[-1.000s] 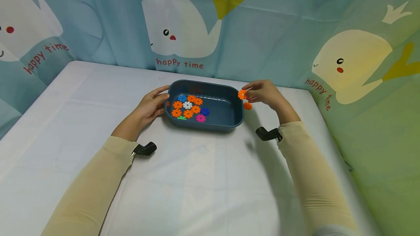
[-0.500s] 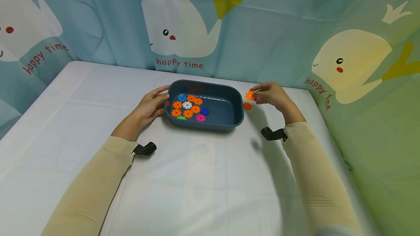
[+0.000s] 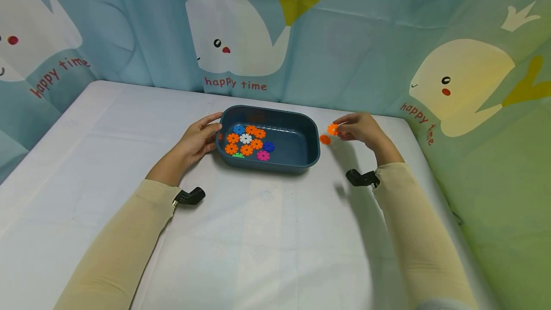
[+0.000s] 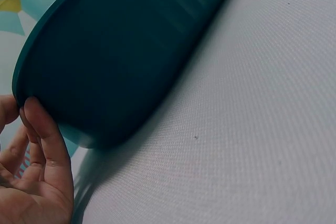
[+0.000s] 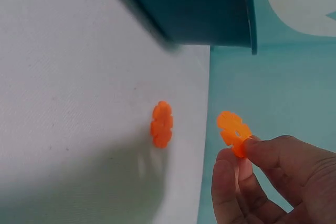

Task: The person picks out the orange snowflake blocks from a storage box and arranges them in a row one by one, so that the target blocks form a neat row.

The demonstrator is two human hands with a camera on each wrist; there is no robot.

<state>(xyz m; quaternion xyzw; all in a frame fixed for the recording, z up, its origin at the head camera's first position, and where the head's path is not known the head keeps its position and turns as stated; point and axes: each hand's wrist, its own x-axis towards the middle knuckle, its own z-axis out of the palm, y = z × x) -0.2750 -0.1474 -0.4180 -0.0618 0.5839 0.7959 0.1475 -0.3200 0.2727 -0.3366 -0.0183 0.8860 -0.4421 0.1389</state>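
A dark blue-grey plastic basin stands near the back of the table. My left hand pinches its left rim between thumb and fingers, as the left wrist view also shows. Inside, toward the left, lie several flower-shaped plastic discs, among them orange, blue, green, a white disc and a pink disc. Right of the basin, my right hand pinches an orange flower-shaped disc by its edge, above the table. Another orange disc lies flat on the cloth beside the basin's right end.
White cloth covers the table. Behind it and along the right hang blue-green curtains printed with whales. A black camera mount juts from the left wrist, and another black mount from the right.
My right hand has moved right and slightly toward me, away from the basin's right rim, with the orange disc still pinched. The left hand and the basin have stayed put.
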